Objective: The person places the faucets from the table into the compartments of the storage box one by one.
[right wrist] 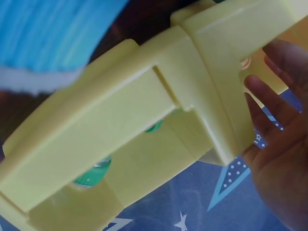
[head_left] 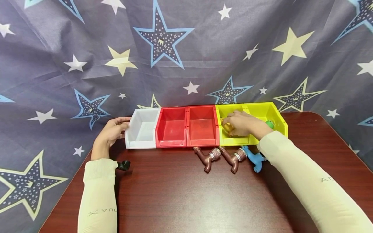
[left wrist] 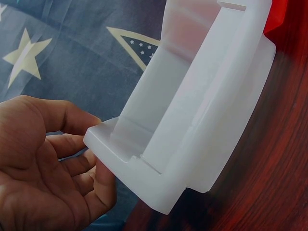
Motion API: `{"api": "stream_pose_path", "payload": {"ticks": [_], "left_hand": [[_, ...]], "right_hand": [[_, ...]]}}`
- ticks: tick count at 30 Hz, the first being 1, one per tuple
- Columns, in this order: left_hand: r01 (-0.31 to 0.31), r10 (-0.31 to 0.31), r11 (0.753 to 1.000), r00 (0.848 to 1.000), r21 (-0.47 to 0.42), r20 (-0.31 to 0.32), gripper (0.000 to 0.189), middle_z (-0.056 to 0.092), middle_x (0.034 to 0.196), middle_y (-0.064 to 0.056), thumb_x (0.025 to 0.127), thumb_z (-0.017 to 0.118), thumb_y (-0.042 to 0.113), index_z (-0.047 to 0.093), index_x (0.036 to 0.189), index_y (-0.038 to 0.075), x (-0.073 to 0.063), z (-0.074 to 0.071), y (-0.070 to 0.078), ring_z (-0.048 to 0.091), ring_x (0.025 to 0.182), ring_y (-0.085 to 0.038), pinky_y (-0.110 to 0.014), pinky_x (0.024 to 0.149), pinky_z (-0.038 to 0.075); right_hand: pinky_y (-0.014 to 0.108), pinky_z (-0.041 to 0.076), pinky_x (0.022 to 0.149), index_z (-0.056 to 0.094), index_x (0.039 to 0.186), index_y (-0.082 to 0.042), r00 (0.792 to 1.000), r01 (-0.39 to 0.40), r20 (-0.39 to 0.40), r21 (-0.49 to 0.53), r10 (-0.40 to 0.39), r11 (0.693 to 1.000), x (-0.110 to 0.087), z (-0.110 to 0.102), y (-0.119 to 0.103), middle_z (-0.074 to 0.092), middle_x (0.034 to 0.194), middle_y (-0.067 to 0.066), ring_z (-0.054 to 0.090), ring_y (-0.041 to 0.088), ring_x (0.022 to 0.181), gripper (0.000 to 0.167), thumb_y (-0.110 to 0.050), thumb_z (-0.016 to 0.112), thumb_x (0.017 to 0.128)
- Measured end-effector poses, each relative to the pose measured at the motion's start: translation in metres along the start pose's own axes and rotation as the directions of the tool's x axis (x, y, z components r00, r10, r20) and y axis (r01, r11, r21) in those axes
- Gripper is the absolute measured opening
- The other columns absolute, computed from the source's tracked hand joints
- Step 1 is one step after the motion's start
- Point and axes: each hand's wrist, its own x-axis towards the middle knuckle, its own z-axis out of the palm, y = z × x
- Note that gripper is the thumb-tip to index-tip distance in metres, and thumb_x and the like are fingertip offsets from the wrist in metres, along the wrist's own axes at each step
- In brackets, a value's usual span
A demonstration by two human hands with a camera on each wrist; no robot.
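My left hand (head_left: 113, 131) holds the outer left corner of the white bin (head_left: 141, 144), with thumb and fingers at its edge in the left wrist view. My right hand (head_left: 240, 123) reaches into the left of two yellow bins (head_left: 233, 141). An amber-yellow object (head_left: 227, 127) shows beside its fingers there; the hand hides most of it, and I cannot tell whether the fingers grip it. In the right wrist view the bent fingers (right wrist: 272, 103) sit at the bin wall. A green object (head_left: 270, 124) lies in the right yellow bin.
Two red bins (head_left: 171, 143) stand between the white and yellow ones. Before the row lie two brown taps (head_left: 207, 158) and a blue tap (head_left: 256, 159), partly behind my right sleeve. A small black object (head_left: 124, 165) is by my left wrist. A starry curtain (head_left: 175, 81) hangs behind.
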Motion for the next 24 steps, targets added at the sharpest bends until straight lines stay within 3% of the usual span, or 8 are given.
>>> {"api": "stream_pose_path", "payload": {"ticks": [6, 11, 15, 24], "left_hand": [[0.003, -0.003, 1.000, 1.000, -0.008, 0.011, 0.053, 0.050, 0.136, -0.026, 0.103, 0.048, 0.003, 0.036, 0.154, -0.005, -0.010, 0.003, 0.012, 0.064, 0.101, -0.021, -0.033, 0.080, 0.057], [-0.001, 0.001, 1.000, 1.000, -0.003, 0.001, 0.052, 0.050, 0.137, -0.022, 0.104, 0.048, 0.006, 0.037, 0.155, -0.001, 0.000, -0.001, 0.000, 0.063, 0.101, -0.018, -0.031, 0.079, 0.057], [-0.014, 0.014, 1.000, 1.000, 0.015, -0.004, 0.052, 0.052, 0.136, -0.019, 0.105, 0.049, 0.010, 0.038, 0.156, 0.002, 0.006, -0.003, -0.009, 0.063, 0.101, -0.016, -0.031, 0.080, 0.057], [-0.018, 0.018, 1.000, 1.000, 0.017, -0.008, 0.052, 0.051, 0.138, -0.019, 0.105, 0.049, 0.011, 0.038, 0.156, 0.002, 0.007, -0.003, -0.011, 0.063, 0.100, -0.015, -0.032, 0.082, 0.057]], "right_hand": [[0.065, 0.036, 0.108, 0.068, 0.130, -0.016, 1.000, 0.006, -0.006, -0.007, -0.006, 1.000, -0.005, -0.006, -0.005, 0.059, 0.139, 0.013, 0.050, 0.036, 0.121, 0.041, -0.018, 0.079, 0.090], [0.065, 0.033, 0.111, 0.064, 0.137, -0.013, 1.000, 0.012, -0.022, -0.015, -0.012, 1.000, -0.010, -0.010, -0.007, 0.058, 0.141, 0.013, 0.048, 0.037, 0.126, 0.049, -0.022, 0.079, 0.091], [0.063, 0.037, 0.109, 0.064, 0.138, -0.010, 0.998, 0.034, -0.044, -0.034, -0.035, 0.999, -0.017, -0.011, -0.007, 0.060, 0.139, 0.014, 0.050, 0.037, 0.124, 0.050, -0.022, 0.078, 0.092], [0.062, 0.042, 0.104, 0.064, 0.136, -0.008, 0.994, 0.060, -0.091, -0.049, -0.065, 0.997, -0.037, -0.009, -0.004, 0.063, 0.133, 0.014, 0.053, 0.036, 0.121, 0.049, -0.016, 0.080, 0.090]]}}
